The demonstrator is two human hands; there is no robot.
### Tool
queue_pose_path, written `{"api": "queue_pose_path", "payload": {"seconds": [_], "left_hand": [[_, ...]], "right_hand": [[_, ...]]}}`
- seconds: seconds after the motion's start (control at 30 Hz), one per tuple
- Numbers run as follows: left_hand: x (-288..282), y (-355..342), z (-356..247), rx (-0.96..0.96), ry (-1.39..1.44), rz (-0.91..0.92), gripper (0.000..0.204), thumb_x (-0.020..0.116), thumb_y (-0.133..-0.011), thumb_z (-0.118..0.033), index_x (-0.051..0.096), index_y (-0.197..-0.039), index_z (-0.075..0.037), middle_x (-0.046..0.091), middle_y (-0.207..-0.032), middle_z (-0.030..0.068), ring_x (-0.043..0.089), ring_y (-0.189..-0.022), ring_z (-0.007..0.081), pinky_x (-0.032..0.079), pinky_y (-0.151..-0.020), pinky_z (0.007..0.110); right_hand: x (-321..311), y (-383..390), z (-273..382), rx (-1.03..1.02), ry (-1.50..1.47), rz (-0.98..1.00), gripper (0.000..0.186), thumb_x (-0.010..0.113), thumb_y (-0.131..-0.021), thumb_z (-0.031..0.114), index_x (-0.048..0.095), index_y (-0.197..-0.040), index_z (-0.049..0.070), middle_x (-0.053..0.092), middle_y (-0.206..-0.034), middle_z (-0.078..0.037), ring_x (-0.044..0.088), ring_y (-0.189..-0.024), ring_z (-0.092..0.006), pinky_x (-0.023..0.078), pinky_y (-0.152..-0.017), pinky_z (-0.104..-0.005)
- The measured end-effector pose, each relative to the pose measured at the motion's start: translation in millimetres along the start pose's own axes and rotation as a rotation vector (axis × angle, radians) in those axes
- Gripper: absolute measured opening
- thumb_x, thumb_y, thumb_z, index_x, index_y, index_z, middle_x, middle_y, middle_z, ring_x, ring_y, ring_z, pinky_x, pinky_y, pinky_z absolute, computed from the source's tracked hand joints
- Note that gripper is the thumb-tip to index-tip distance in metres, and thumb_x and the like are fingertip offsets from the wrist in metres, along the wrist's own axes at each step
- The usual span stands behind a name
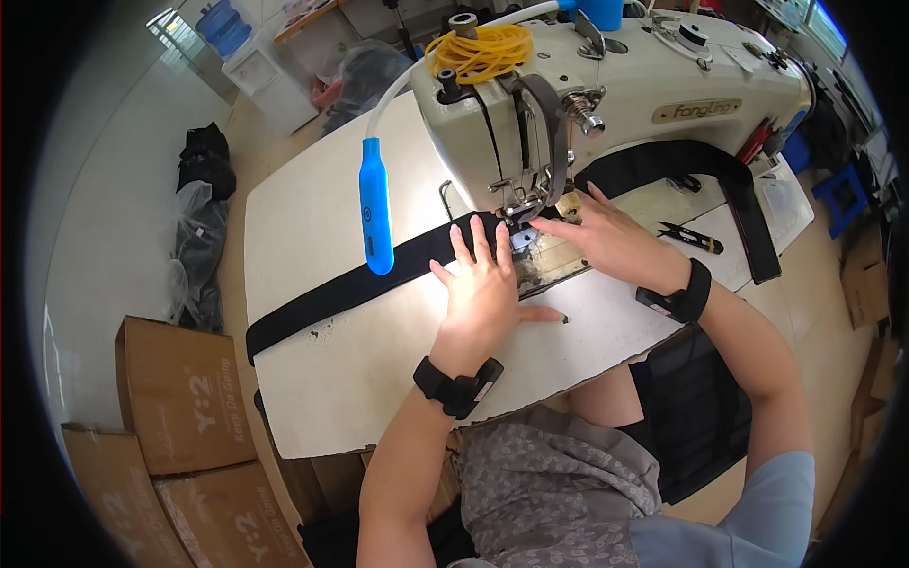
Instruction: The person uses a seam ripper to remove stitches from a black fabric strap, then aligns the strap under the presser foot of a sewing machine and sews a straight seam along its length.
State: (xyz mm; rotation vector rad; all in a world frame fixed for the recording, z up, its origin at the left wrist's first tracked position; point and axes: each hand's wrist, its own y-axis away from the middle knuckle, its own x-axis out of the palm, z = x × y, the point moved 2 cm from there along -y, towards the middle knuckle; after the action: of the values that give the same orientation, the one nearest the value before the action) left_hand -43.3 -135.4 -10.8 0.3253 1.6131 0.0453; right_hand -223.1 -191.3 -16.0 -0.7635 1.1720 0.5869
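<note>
A long black fabric strip [327,303] lies across the white sewing table [331,398], passing under the presser foot area of a pale sewing machine [615,109]. My left hand [478,298] rests flat, its fingers spread, with the fingertips on the strip just left of the needle area. To the right of the needle, my right hand [620,237] has its thumb stretched toward the presser foot. Its other fingers reach onto the strip beside the machine head, partly hidden. Beyond it the strip curves round and hangs toward the table's right edge.
Black thread snips [691,237] lie right of my right hand. A blue stick lamp [376,208] hangs over the strip at the left. Yellow cord [478,54] sits coiled on the machine head. Cardboard boxes [185,393] stand at lower left.
</note>
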Motion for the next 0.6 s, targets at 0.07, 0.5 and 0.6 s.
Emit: {"api": "queue_pose_path", "payload": {"seconds": [0.07, 0.5, 0.6], "left_hand": [[0.1, -1.0, 0.6, -0.003, 0.016, 0.005, 0.137, 0.065, -0.051, -0.083, 0.017, -0.147, 0.003, 0.015, -0.151, 0.0299, 0.013, -0.139, 0.0498, 0.028, -0.097, 0.072], [-1.8, -1.8, 1.0, -0.036, 0.028, 0.033, 0.141, 0.067, -0.048, -0.083, 0.014, -0.148, 0.002, 0.012, -0.152, 0.0297, 0.008, -0.140, 0.0492, 0.023, -0.100, 0.072], [-0.1, -3.1, 0.7, -0.022, 0.042, 0.019, 0.140, 0.068, -0.048, -0.082, 0.015, -0.148, 0.001, 0.012, -0.152, 0.0288, 0.009, -0.140, 0.0492, 0.023, -0.100, 0.072]], "right_hand": [[0.2, 0.5, -0.5, 0.019, 0.029, 0.007, 0.054, 0.047, -0.079, -0.007, 0.055, -0.129, 0.013, 0.041, -0.138, -0.018, 0.033, -0.135, -0.0324, 0.029, -0.108, -0.0546], [-8.1, 12.9, -10.4, 0.078, 0.071, 0.057, 0.051, 0.046, -0.081, -0.005, 0.049, -0.130, 0.005, 0.042, -0.137, -0.027, 0.036, -0.134, -0.0366, 0.032, -0.108, -0.0515], [-7.7, 13.6, -12.1, 0.103, 0.089, 0.050, 0.049, 0.046, -0.081, -0.004, 0.046, -0.130, -0.001, 0.043, -0.137, -0.026, 0.038, -0.133, -0.0368, 0.033, -0.108, -0.0508]]}}
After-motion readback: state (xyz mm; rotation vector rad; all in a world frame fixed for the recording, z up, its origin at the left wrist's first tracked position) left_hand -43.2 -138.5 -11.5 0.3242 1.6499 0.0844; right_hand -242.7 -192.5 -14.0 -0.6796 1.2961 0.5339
